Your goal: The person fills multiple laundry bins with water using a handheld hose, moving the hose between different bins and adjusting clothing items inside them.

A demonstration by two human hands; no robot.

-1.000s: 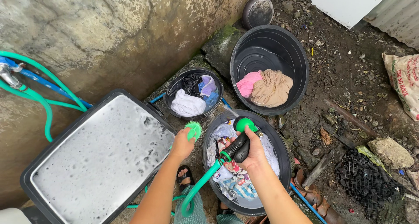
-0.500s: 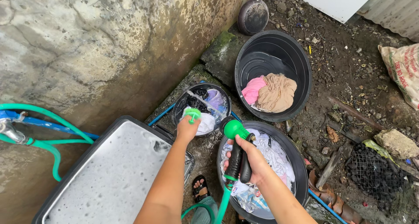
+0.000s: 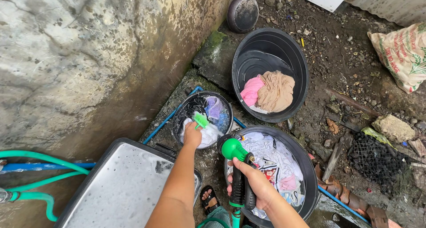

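Beside mossy wall, over wet ground: left hand (image 3: 192, 136) clasping green brush (image 3: 200, 120) above small basin (image 3: 182, 109), right hand (image 3: 253, 186) gripping hose nozzle (image 3: 233, 149), likely rinsing brush.

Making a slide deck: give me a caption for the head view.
Left hand holds green brush over small bucket; right hand grips hose nozzle.

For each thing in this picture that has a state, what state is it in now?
Left hand: closed on a green scrub brush, over the small basin.
Right hand: gripping the hose spray nozzle.
Small basin: holds wet clothes.
Near round tub: full of mixed laundry.
Far round tub: holds pink and tan cloths.
Rectangular tub: filled with foamy water.
Frying pan: leaning against the wall.
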